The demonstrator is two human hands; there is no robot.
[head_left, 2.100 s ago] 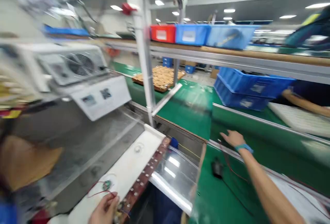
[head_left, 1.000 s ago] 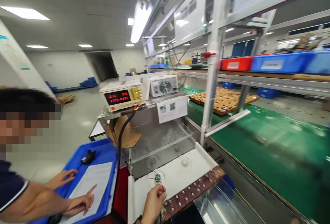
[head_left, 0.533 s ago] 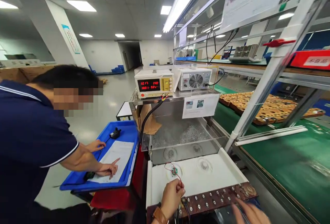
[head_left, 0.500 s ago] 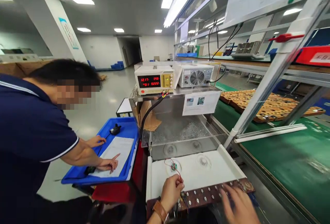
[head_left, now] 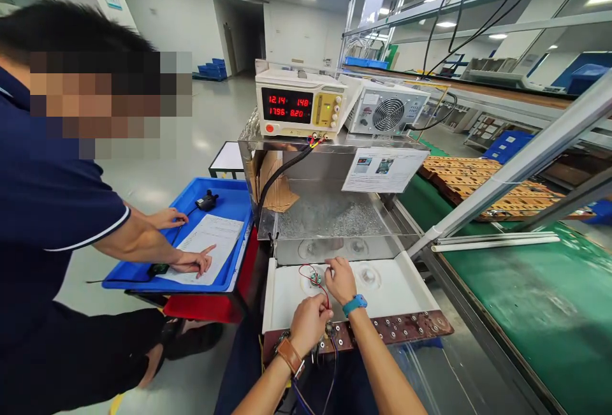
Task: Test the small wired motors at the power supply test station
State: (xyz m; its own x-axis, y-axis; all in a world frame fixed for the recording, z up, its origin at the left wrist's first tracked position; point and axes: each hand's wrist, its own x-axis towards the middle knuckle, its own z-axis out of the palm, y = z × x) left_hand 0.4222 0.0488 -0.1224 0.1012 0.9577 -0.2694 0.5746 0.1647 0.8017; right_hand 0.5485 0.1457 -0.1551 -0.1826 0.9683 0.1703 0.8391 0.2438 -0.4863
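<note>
A small round green circuit board (head_left: 315, 279) with red wires lies in the white tray (head_left: 292, 313). My left hand (head_left: 310, 322) is closed, pinching a red wire (head_left: 327, 299) that runs from the board, just above the brown terminal strip (head_left: 394, 332). My right hand (head_left: 342, 280) reaches over the tray, its bent fingers slightly apart just right of the board. Whether its fingertips touch the board or a wire I cannot tell. Dark leads (head_left: 333, 367) hang from the strip below my hands.
A power supply (head_left: 301, 106) with lit red digits stands on the metal shelf behind the tray. Left, a co-worker (head_left: 52, 211) leans over a blue tray (head_left: 176, 201), hands on a paper sheet (head_left: 213, 243). A green bench (head_left: 526, 300) and sloping metal post (head_left: 507, 179) flank the right.
My right hand has moved left and forward from over the strip's right part to beside the circuit board. My left hand keeps the red wire. The camera view has tilted down.
</note>
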